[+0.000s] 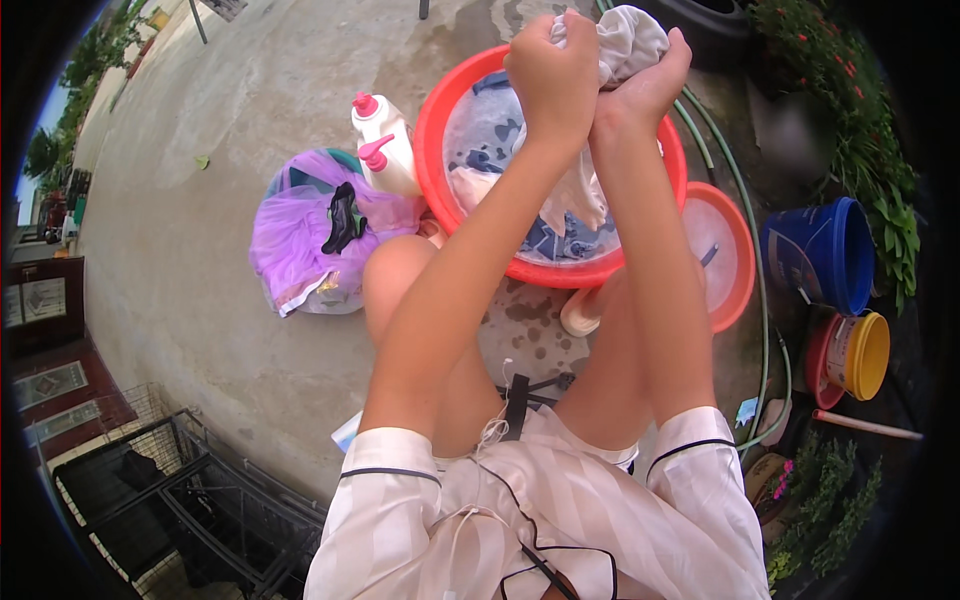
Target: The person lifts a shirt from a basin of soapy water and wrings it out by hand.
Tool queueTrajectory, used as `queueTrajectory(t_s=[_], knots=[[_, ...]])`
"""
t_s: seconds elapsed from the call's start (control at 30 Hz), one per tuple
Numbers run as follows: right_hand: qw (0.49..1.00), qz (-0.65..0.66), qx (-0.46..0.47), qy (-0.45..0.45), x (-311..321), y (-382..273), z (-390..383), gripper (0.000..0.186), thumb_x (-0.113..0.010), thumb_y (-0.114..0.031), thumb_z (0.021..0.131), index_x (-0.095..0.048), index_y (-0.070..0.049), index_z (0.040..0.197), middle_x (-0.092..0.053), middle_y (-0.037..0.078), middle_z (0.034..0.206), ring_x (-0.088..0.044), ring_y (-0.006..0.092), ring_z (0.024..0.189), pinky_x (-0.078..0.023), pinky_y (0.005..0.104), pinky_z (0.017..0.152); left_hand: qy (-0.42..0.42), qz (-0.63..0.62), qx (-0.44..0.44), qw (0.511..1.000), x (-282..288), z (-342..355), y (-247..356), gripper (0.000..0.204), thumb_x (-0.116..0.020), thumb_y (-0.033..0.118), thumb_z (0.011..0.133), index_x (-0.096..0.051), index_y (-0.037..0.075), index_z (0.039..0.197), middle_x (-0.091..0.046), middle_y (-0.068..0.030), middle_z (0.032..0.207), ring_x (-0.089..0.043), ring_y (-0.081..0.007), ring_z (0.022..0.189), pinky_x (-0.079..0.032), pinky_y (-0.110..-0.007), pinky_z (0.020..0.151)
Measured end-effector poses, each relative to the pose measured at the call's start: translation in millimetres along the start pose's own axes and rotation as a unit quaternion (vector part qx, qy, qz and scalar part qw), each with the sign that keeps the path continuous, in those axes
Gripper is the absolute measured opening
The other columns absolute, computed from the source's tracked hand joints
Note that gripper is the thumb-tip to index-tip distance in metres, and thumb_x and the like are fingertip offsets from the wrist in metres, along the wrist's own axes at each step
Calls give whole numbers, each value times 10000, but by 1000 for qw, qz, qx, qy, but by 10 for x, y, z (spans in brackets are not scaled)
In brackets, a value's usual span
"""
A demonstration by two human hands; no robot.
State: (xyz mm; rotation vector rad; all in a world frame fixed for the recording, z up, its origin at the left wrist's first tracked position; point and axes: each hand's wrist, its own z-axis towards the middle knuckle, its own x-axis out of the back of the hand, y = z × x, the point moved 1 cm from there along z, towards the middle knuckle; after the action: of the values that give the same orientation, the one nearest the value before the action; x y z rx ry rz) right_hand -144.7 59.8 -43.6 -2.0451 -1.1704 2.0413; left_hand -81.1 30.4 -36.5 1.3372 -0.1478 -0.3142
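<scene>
Forearms (462,275) are spanning red basin (430,150) to its far rim; left hand (552,80) is clenching pale cloth (635,45), right hand (645,95), palm upturned, is gripping it.

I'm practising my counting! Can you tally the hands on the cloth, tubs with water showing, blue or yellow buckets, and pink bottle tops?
Hands on the pale cloth: 2 (left hand, right hand)
Tubs with water showing: 2 (red tub, orange tub)
Buckets: 2 (blue bucket, yellow bucket)
Pink bottle tops: 2
Total: 8
</scene>
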Motion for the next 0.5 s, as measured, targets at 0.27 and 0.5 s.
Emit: queueTrajectory(t_s=[0.27, 0.5], knots=[[994, -105, -27, 31, 159, -108, 228, 439, -341, -478, 802, -543, -90, 767, -594, 106, 758, -579, 277, 695, -473, 390, 623, -66, 32, -53, 996, -45, -250, 53, 313, -537, 212, 833, -524, -45, 655, -495, -29, 524, -400, -78, 513, -347, -279, 477], [990, -121, -37, -70, 398, -76, 407, 468, -314, -581, 805, -453, -147, 700, -488, 24, 663, -481, 185, 622, -413, 327, 608, -67, -1, -53, 996, -74, -365, 102, 310, -535, 216, 836, -534, -48, 673, -498, -51, 535, -417, -88, 530, -360, -283, 490]])
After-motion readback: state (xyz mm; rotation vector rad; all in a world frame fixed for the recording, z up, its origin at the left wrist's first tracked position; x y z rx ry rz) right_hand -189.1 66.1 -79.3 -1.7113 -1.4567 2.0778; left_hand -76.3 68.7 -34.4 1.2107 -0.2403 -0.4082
